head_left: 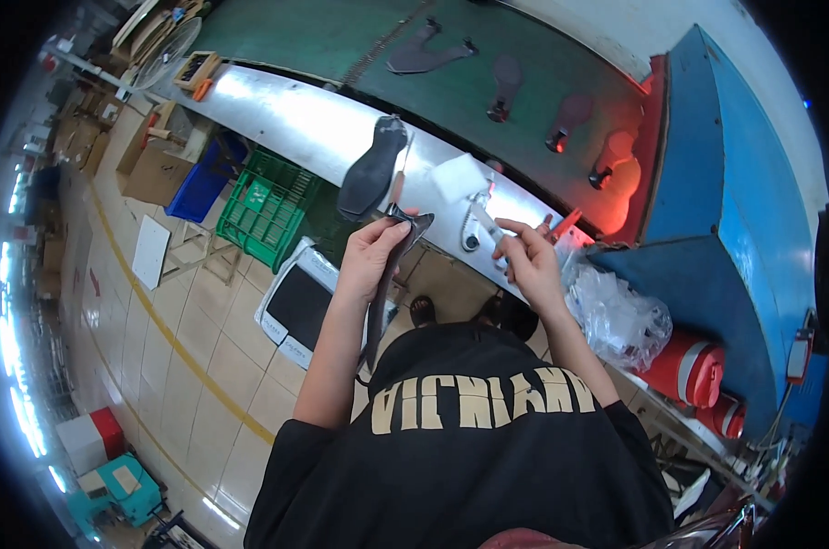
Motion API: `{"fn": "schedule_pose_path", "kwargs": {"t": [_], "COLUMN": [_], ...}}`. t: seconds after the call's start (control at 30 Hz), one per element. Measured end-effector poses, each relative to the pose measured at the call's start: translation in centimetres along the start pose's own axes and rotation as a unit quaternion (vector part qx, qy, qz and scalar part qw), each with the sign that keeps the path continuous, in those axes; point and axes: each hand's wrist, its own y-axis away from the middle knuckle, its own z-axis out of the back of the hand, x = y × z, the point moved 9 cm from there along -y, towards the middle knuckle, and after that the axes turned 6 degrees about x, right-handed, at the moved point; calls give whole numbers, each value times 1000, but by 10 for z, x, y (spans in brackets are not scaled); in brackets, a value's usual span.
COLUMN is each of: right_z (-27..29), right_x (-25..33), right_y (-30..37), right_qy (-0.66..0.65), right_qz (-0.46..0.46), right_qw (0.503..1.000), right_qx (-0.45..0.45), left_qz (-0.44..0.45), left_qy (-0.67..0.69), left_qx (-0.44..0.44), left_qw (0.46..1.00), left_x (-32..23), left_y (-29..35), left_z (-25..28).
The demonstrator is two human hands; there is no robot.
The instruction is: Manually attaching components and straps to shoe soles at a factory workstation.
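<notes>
Nearer the person than the white block (459,177) on the metal tabletop (277,102), and to its left, the left grip (369,256) is pinched on a thin dark piece (421,225), which juts past the grip's upper side and trails down beside the forearm. Right of the block, the right grip (532,265) closes on a pale flat tool (485,221). A dark sole (371,172) lies left of the block.
</notes>
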Motion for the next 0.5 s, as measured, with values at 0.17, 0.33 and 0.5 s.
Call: {"fn": "schedule_pose_path", "kwargs": {"t": [0.17, 0.33, 0.5], "right_z": [-6, -57, -73], "right_x": [-51, -47, -25], "right_y": [-87, -117, -116], "right_qy": [188, 352, 553], "right_qz": [97, 54, 101], "right_qw": [968, 915, 810], "right_qx": [-136, -191, -166], "left_qz": [-38, -45, 9], "left_qy": [26, 31, -15], "left_qx": [3, 43, 76], "left_qw": [999, 998, 997], "left_x": [-6, -1, 1], "left_y": [-4, -15, -17], "left_z": [14, 25, 8]}}
